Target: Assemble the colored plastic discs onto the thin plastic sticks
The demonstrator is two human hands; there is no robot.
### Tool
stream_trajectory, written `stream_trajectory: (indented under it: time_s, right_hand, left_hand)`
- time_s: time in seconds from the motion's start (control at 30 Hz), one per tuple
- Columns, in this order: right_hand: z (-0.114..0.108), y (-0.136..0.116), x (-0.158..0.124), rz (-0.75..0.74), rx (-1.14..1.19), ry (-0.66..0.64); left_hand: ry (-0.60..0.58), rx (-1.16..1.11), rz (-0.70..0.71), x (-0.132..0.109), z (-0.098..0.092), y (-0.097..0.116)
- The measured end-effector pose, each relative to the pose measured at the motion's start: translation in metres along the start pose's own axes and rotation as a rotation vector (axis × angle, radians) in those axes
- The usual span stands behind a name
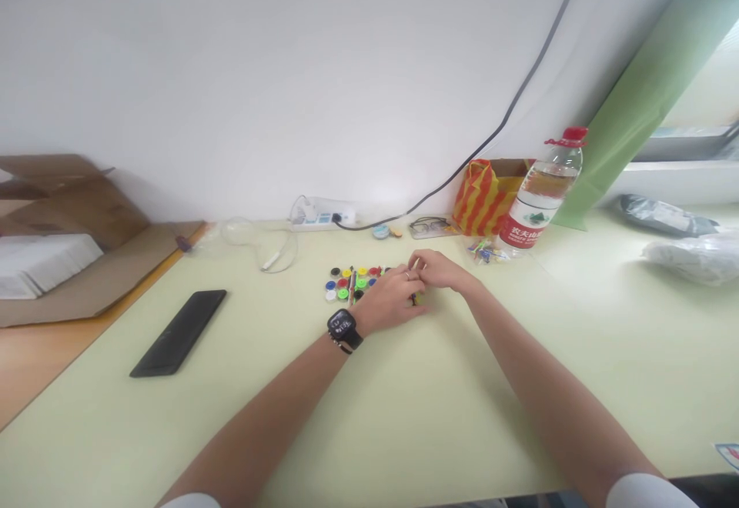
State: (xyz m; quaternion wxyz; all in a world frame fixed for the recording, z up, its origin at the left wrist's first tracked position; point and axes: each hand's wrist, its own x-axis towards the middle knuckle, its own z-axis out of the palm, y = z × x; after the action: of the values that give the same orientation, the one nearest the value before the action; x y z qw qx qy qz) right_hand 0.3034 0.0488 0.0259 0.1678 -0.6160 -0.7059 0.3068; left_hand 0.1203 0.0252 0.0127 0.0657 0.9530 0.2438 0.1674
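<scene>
My left hand [391,302], with a dark watch on its wrist, reaches over the right part of a group of small round coloured pieces [342,294]. Its fingers are bent and meet those of my right hand [439,269], which is closed in a pinch. Whatever lies between the fingertips is hidden or too small to name. The round pieces stand close together in rows, in black, yellow, red, blue, green and white. A thin stick-like thing [352,286] lies across them. My left hand covers part of the group.
Behind the hands are a power strip [323,215], glasses [430,225], a striped bag [482,200] and a large water bottle [540,196]. Small coloured bits [486,251] lie by the bottle. To the left are a black flat case [178,332] and an open cardboard box [86,200].
</scene>
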Motion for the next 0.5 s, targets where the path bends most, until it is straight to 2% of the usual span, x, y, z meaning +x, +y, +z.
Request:
stream_trajectory:
  time_s: [0.1,0.17,0.37,0.43,0.5]
  right_hand:
    - [-0.006,0.006,0.001,0.017,-0.025,0.048]
    - [-0.018,0.018,0.003,0.053,-0.068,0.119]
    - [-0.066,0.075,0.0,0.283,-0.294,0.486]
    - [-0.072,0.09,-0.004,0.326,-0.339,0.527]
    - [-0.072,0.1,-0.007,0.331,-0.363,0.512]
  left_hand:
    - [-0.017,0.008,0.069,0.0,0.004,0.006]
    - [-0.044,0.03,0.071,-0.001,0.005,0.008]
    - [-0.069,0.033,0.031,-0.004,-0.001,0.009]
    - [-0.077,0.028,0.026,-0.004,-0.001,0.007]
    - [-0.069,0.01,0.019,-0.002,-0.004,0.005]
